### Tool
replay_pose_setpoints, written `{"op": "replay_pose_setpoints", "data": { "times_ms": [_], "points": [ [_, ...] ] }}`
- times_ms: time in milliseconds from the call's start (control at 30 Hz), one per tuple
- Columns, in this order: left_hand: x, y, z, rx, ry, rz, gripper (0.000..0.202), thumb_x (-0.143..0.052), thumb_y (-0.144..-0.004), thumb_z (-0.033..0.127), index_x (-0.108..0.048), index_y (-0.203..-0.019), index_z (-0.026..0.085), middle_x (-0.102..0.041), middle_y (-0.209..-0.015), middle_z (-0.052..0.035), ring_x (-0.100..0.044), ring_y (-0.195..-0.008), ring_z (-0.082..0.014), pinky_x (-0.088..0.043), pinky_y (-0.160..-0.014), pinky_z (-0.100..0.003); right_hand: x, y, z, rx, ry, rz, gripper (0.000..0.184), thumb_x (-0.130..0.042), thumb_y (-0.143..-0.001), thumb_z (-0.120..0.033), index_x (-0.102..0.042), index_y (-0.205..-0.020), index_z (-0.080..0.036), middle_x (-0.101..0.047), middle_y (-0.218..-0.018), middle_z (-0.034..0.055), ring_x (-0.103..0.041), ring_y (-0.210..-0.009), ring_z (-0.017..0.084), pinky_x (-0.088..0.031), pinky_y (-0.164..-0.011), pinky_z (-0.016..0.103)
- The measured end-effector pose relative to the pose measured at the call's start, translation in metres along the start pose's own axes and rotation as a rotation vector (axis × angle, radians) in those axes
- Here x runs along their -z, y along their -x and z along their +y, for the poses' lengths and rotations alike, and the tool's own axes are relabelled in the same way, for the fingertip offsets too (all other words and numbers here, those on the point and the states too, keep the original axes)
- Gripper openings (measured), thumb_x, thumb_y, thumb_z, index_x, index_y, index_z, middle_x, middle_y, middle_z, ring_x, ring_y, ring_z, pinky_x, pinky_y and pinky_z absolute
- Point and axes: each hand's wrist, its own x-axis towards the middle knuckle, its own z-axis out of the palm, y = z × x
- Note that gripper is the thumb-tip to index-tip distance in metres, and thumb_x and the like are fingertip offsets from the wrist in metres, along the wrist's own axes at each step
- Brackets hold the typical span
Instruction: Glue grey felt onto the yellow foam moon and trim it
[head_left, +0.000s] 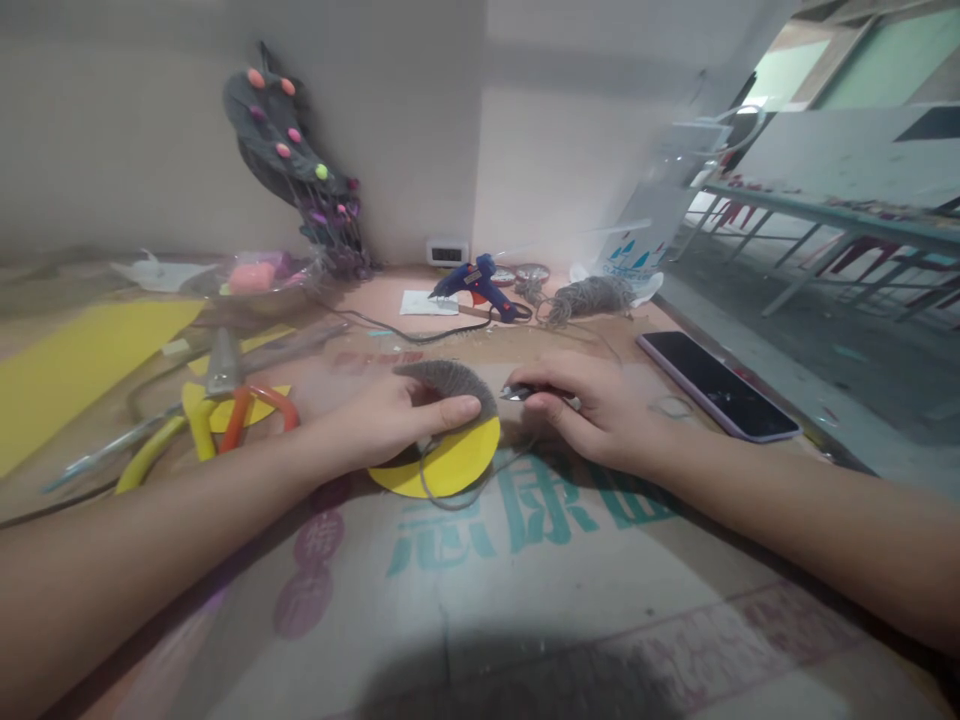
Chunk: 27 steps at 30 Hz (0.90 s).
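Observation:
My left hand point(394, 412) is closed on a curved yellow card point(469, 455), its thumb pressed on the upper part. Grey yarn point(454, 377) is wound closely around that upper section, while the lower part shows bare yellow. A loose strand hangs in a loop over the card's front and trails to the right. Just right of the card, my right hand point(589, 405) pinches a small tool with a pointed metal tip point(515, 392), perhaps thread snips; the fingers hide most of it. The tip points at the wound edge, with a small gap between.
Scissors with orange handles point(262, 405) and a yellow-handled tool point(199, 420) lie left, near yellow sheets point(90, 360). Behind are a blue glue gun point(480, 285), a grey yarn bundle point(592, 298) and a decorated grey crescent point(274, 130). A phone point(716, 385) lies right.

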Motion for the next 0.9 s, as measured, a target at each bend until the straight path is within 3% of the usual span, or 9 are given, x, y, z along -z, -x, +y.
{"op": "replay_pose_setpoints", "data": {
  "times_ms": [600,900],
  "points": [
    [0.0004,0.0004,0.0010,0.032,-0.019,0.005,0.046,-0.054,-0.080,0.058,-0.070,-0.105,0.023,-0.073,-0.088,-0.0030,-0.065,-0.076,-0.0198,-0.047,-0.059,-0.024,-0.0008,0.0008,0.0015,0.068,0.100,-0.023,0.025,-0.045,-0.094,-0.030,-0.062,-0.102,-0.014,-0.065,-0.080,0.0065,-0.055,-0.071,0.016,-0.039,-0.066,0.028],
    [-0.0006,-0.0015,-0.0042,0.033,0.101,-0.060,0.045,-0.056,-0.079,0.059,-0.069,-0.104,0.023,-0.073,-0.096,-0.0024,-0.065,-0.084,-0.0202,-0.049,-0.069,-0.025,-0.0002,0.0011,0.0022,0.106,0.168,-0.055,0.023,-0.045,-0.093,-0.028,-0.061,-0.103,-0.014,-0.062,-0.081,0.0065,-0.050,-0.069,0.015,-0.036,-0.064,0.028]
  ]
}}
